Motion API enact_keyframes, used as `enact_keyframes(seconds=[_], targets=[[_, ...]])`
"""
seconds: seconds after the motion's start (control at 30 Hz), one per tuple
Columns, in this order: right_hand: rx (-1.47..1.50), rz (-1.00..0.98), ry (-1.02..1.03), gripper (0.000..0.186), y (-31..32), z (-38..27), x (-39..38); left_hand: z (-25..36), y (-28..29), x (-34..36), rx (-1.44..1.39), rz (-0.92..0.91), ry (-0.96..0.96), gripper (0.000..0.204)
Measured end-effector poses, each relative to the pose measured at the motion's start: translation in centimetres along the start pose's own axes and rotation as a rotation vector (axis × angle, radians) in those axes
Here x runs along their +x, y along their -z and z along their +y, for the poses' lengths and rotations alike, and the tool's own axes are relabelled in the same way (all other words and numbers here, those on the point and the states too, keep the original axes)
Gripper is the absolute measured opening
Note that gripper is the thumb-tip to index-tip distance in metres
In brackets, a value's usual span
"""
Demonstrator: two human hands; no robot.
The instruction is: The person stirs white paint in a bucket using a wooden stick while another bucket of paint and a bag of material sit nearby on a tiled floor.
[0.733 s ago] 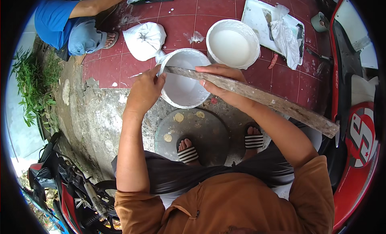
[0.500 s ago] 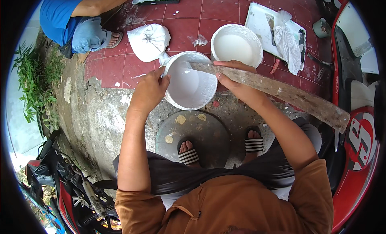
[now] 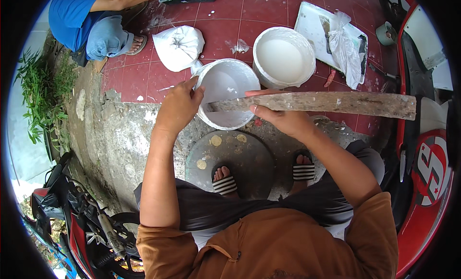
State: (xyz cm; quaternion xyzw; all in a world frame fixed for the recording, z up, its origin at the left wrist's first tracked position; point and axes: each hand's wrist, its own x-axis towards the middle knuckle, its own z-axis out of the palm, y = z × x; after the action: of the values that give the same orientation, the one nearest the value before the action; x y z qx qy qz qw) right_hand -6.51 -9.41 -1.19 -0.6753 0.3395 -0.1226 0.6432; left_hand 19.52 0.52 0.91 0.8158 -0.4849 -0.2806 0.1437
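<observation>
My right hand [image 3: 278,115] is wrapped round a long, worn wooden stick [image 3: 336,102]. The stick's lower end dips into the near white bucket [image 3: 204,113], against the side toward me, while its upper end sticks out far to the right. What lies in that bucket is whitish, and its depth I cannot tell. My left hand [image 3: 180,106] grips the left rim of the same bucket, thumb on the inner side. Just behind and to the right, touching or nearly so, stands a second white bucket [image 3: 284,80] holding smooth white liquid.
Behind the buckets sits a tied white sack [image 3: 178,47] on red tiles. A white tray [image 3: 307,24] with a crumpled plastic bag [image 3: 342,48] lies back right. A person in blue [image 3: 77,20] crouches far left. Motorcycles flank me, one red [image 3: 422,202], one black [image 3: 91,221].
Inside the bucket, the stick's lower end has swung from the far side to the near side. Its outer end has moved up and away from me. My left hand stays on the rim.
</observation>
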Motion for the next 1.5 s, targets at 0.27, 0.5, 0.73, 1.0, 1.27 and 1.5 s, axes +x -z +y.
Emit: enact_keyframes(seconds=[0.27,0.5,0.73,1.0,1.27,1.5], targets=[[-0.043,0.184,0.225,0.032,0.4,0.3,1.9,1.5,0.5,-0.1,-0.014,-0.015,0.041,0.043],[-0.184,0.172,0.111,0.029,2.4,-0.7,1.1,0.7,0.6,-0.1,-0.006,0.009,0.036,0.043],[-0.207,0.01,-0.034,0.029,2.1,-1.3,0.0,0.3,0.4,0.0,-0.013,-0.006,0.051,0.044],[-0.236,-0.003,0.03,0.029,2.6,-0.2,0.3,0.8,0.6,-0.1,-0.002,-0.011,0.062,0.044],[-0.192,0.168,0.144,0.031,3.2,-0.6,1.6,1.0,0.6,-0.2,0.002,-0.007,0.016,0.042],[-0.005,0.056,0.192,0.033,0.4,0.0,1.4,0.4,0.5,-0.1,-0.024,-0.01,0.045,0.041]])
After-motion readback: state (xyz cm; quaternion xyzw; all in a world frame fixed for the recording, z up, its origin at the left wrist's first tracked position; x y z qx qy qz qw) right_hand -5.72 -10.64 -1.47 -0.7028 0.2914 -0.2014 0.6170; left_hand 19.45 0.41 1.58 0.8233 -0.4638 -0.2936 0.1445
